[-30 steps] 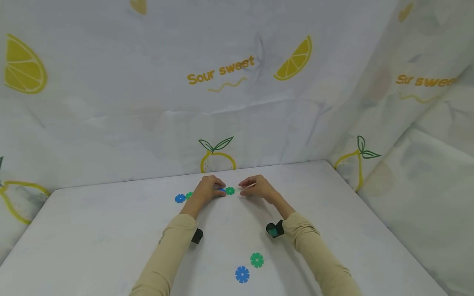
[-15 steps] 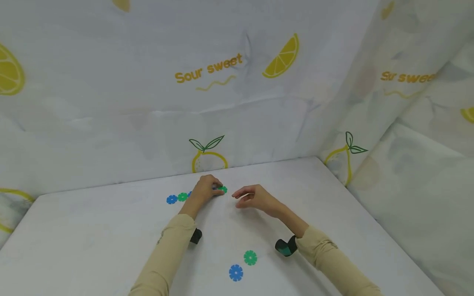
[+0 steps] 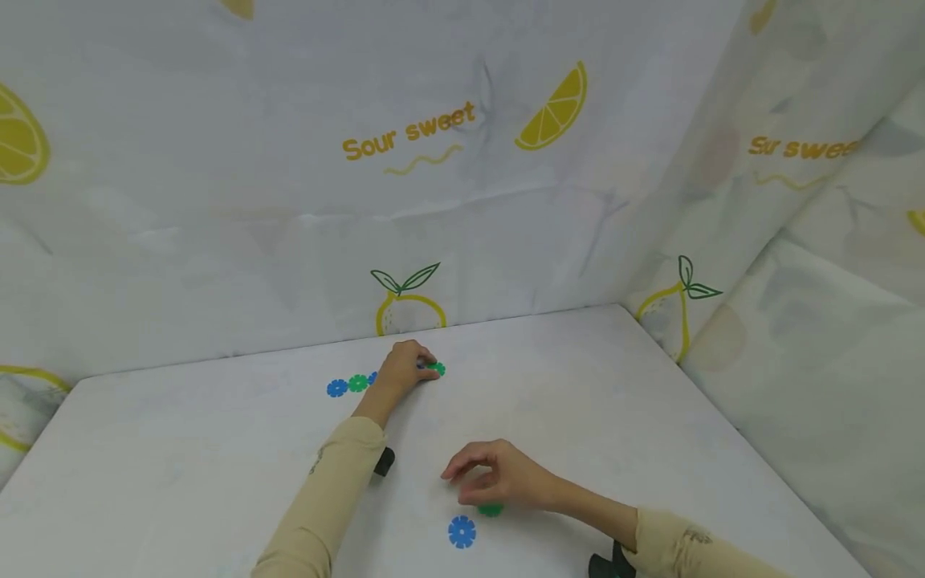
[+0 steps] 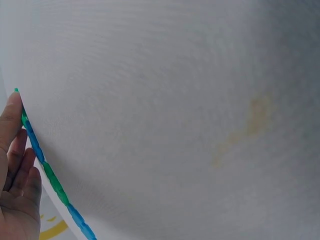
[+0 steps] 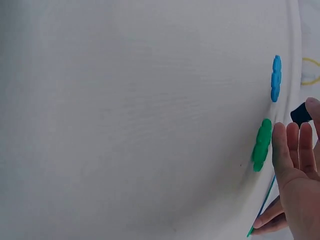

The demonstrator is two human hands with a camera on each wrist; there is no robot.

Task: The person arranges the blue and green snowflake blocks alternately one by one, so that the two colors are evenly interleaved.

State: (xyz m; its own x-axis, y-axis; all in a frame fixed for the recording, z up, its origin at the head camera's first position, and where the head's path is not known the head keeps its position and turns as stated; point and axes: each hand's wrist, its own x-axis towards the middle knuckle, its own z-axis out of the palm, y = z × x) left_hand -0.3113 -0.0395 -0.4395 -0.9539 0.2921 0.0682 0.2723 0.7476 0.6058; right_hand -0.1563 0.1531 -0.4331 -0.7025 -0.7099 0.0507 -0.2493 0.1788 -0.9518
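In the head view, blue and green notched plastic discs, like snowflake building pieces, form a row toward the back of the table: a blue disc (image 3: 336, 388) leads at left, followed by a green disc (image 3: 358, 383). My left hand (image 3: 399, 368) covers part of this row and holds its right end, thumb and finger about the last green disc (image 3: 441, 369). Nearer me, my right hand (image 3: 509, 475) hovers with loosely bent fingers, holding nothing, over a loose green disc (image 3: 491, 510) that it partly hides. A loose blue disc (image 5: 276, 79) lies close by.
The white tabletop (image 3: 217, 457) meets a white lemon-print cloth (image 3: 238, 265) at the back and right. A black wrist-worn device (image 3: 613, 563) sits under the right forearm, another (image 3: 385, 461) under the left.
My right hand has drawn back from the row's right end, down to the loose green disc near me. The left hand stays at the row. The head view has shifted slightly right.
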